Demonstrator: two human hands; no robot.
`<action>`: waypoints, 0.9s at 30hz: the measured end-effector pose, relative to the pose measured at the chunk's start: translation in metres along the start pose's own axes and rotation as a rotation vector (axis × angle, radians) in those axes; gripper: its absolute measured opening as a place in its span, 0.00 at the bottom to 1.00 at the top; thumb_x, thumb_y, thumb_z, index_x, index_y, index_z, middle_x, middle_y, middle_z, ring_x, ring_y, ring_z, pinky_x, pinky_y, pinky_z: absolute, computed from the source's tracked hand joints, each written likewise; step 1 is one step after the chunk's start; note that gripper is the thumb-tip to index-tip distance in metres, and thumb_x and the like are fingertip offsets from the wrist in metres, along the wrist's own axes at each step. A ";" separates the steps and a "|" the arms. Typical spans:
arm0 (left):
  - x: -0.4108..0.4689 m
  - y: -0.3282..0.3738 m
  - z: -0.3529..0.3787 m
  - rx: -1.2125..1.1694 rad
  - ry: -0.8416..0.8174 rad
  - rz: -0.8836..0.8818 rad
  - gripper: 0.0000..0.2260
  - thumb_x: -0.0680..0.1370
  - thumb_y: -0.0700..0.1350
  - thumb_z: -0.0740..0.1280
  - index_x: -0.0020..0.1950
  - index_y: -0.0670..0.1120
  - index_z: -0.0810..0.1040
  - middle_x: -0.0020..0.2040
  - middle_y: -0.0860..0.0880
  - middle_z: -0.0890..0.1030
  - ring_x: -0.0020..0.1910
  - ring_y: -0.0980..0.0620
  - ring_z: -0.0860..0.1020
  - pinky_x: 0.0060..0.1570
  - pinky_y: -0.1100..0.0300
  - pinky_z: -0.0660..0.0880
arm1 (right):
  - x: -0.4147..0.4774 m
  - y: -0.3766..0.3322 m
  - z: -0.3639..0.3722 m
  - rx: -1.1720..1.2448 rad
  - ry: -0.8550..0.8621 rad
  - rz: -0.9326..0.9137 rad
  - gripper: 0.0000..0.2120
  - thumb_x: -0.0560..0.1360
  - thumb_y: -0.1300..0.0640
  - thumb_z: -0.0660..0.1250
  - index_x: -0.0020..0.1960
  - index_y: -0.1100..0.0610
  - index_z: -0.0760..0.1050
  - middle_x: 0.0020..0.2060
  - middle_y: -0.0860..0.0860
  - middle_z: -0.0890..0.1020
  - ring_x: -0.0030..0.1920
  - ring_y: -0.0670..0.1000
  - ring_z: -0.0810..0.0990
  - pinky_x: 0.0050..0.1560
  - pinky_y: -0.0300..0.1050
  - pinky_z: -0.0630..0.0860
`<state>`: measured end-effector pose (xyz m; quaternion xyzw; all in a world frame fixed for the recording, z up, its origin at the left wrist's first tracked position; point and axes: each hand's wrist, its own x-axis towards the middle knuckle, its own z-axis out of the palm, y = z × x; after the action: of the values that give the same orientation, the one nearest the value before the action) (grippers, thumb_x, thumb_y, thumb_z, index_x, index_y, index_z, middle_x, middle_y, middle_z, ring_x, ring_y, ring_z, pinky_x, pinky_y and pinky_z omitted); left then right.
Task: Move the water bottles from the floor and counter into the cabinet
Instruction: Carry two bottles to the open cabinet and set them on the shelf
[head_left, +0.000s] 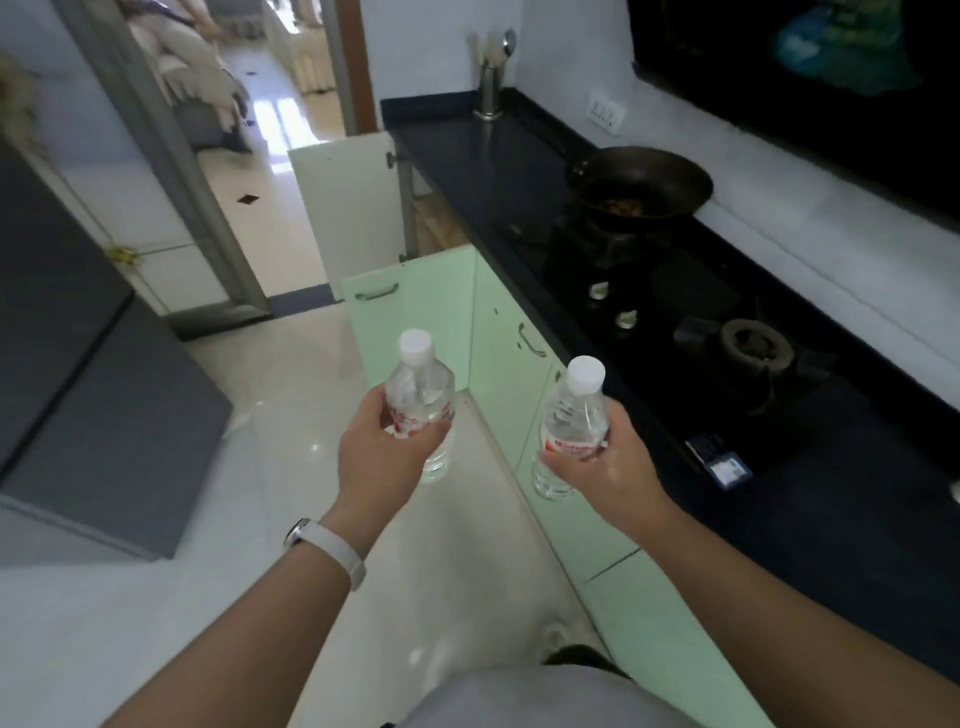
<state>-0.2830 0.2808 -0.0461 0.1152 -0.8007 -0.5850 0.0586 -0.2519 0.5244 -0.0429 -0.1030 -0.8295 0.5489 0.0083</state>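
Transit step: left hand (382, 452) grips left bottle (422, 391), right hand (613, 462) grips right bottle (575, 413), both upright above floor (291, 415) beside green cabinet (506, 384). Advise caps up, clear open door (410, 322), shelve singly.

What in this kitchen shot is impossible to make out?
Head view only:
Cabinet interior: hidden behind the open green door.
Label text on the left bottle and right bottle: blurred, partly covered by the left hand and right hand.
Food in the wok: dark, too small.
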 end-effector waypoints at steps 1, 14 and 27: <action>0.004 -0.002 -0.005 0.004 0.028 -0.011 0.17 0.68 0.50 0.81 0.51 0.56 0.78 0.44 0.60 0.83 0.43 0.67 0.79 0.44 0.66 0.74 | 0.009 -0.003 0.007 -0.004 -0.027 -0.014 0.28 0.65 0.57 0.81 0.57 0.40 0.71 0.49 0.40 0.81 0.47 0.37 0.81 0.50 0.40 0.76; 0.097 0.017 -0.016 0.132 0.269 -0.097 0.17 0.69 0.53 0.79 0.55 0.58 0.78 0.45 0.63 0.82 0.45 0.70 0.78 0.44 0.66 0.73 | 0.168 -0.036 0.070 0.062 -0.284 -0.121 0.27 0.65 0.53 0.81 0.54 0.38 0.70 0.49 0.40 0.81 0.48 0.41 0.82 0.54 0.48 0.79; 0.184 0.030 0.000 0.129 0.429 -0.152 0.17 0.70 0.51 0.80 0.54 0.57 0.78 0.46 0.69 0.81 0.45 0.68 0.79 0.45 0.66 0.73 | 0.303 -0.071 0.108 0.056 -0.442 -0.197 0.30 0.65 0.54 0.81 0.60 0.41 0.68 0.50 0.37 0.80 0.49 0.40 0.80 0.49 0.39 0.75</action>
<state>-0.4642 0.2430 -0.0251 0.3005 -0.7946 -0.4975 0.1755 -0.5742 0.4536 -0.0512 0.1013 -0.8016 0.5775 -0.1169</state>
